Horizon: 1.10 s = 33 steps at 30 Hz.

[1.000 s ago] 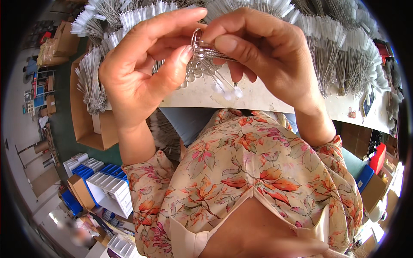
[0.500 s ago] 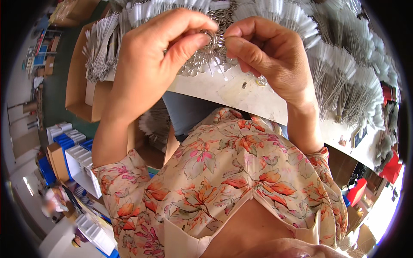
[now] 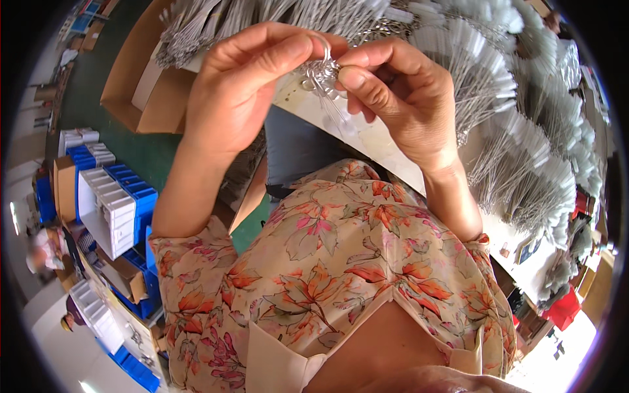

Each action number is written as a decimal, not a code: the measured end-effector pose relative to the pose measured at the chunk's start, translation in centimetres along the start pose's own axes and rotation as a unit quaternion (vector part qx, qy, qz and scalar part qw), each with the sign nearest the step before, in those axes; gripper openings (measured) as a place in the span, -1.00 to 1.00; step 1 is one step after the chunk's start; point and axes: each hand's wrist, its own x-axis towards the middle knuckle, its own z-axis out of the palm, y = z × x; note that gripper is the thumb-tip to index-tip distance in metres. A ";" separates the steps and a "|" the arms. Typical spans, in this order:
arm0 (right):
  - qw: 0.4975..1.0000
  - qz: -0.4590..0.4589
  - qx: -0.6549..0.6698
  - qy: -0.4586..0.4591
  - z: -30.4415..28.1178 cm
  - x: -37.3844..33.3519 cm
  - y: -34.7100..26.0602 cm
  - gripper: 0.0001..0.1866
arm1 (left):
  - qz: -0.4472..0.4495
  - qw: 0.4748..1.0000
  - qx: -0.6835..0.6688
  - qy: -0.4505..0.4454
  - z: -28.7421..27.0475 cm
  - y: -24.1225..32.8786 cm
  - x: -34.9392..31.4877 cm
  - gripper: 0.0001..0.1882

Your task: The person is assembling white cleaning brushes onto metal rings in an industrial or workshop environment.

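Note:
Between both hands, close above the table's near edge, hangs a cluster of small shiny metal loops. A curved metal ring rises out of it. My left hand is closed, pinching this ring between thumb and forefinger. My right hand, closed too, pinches a small metal loop at the cluster's right side, mostly hidden by the fingertips. Thin wire ends dangle below the cluster.
Bundles of thin wire-stemmed brushes with white bristles cover much of the pale table. An open cardboard box stands at the left. Blue and white plastic bins are farther left, with people beyond them.
My view has turned, so the table and bins sit differently. My hands have come closer together, and the curved ring now shows plainly between them.

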 end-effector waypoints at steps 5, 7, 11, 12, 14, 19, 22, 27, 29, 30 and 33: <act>0.987 -0.122 -0.080 0.062 3.2 1.1 3.4 -0.89 | 0.014 0.987 -0.158 0.028 -1.2 -1.4 -1.4 -0.76; 0.987 -0.104 -0.116 0.038 4.2 1.6 3.7 -0.89 | 0.034 0.992 -0.103 0.056 -2.2 -0.2 -2.3 -0.77; 0.982 -0.067 -0.176 0.008 3.6 1.6 5.9 -0.87 | 0.028 0.988 -0.070 0.135 -5.5 1.7 -4.3 -0.85; 0.986 -0.034 -0.164 0.007 3.0 1.1 6.5 -0.88 | -0.012 0.994 -0.037 0.105 -6.9 2.3 -4.7 -0.86; 0.984 0.024 -0.174 -0.018 2.0 0.0 7.0 -0.90 | -0.123 0.980 0.118 0.098 -9.1 2.5 -6.2 -0.83; 0.975 0.143 -0.170 -0.019 0.4 -2.6 9.2 -0.92 | -0.272 0.834 0.476 0.057 -13.8 -6.8 -10.2 -0.81; 0.968 0.207 -0.142 -0.007 0.1 -3.4 10.1 -0.92 | -0.252 0.724 0.642 -0.004 -16.5 -16.1 -13.5 -0.85; 0.967 0.231 -0.105 0.019 -0.1 -3.7 10.1 -0.95 | -0.430 0.606 0.665 -0.077 -21.8 -22.8 -18.5 -0.76; 0.966 0.239 -0.098 0.028 -0.3 -3.9 10.1 -0.95 | -0.458 0.588 0.659 -0.101 -23.1 -25.3 -22.1 -0.71; 0.965 0.241 -0.099 0.017 -0.3 -3.9 10.3 -0.95 | -0.457 0.561 0.673 -0.156 -23.5 -26.6 -24.0 -0.68; 0.965 0.247 -0.087 0.004 -0.5 -3.5 10.6 -0.95 | -0.498 0.584 0.627 -0.134 -22.8 -27.2 -22.9 -0.61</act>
